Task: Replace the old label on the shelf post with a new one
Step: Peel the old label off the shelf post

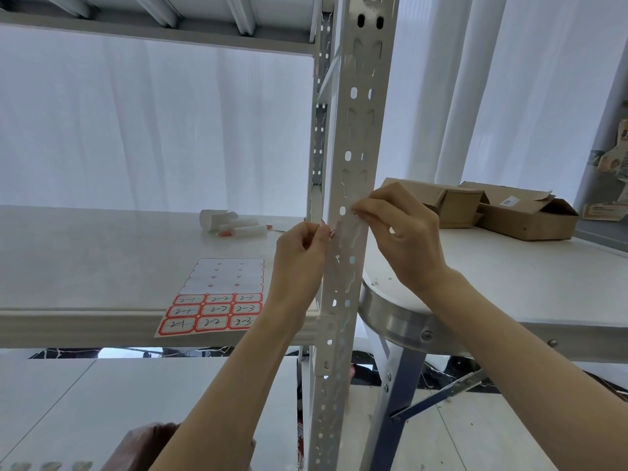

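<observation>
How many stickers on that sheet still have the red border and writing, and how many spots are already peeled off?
Red-bordered written labels: 9
Peeled blank spots: 12
Total spots on the label sheet: 21

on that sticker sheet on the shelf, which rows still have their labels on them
The three nearest rows of the sticker sheet, red-bordered with handwritten numbers. The four farther rows are blank white backing with the labels peeled off.

Label (351,226) on shelf post (353,164): mostly covered by the fingers (365,207); print unreadable. Shelf post: top and foot cut off by frame edges. Brown item (142,447), bottom edge: cropped, blurred, unidentifiable; wall papers (611,164), right edge: cropped.
</observation>
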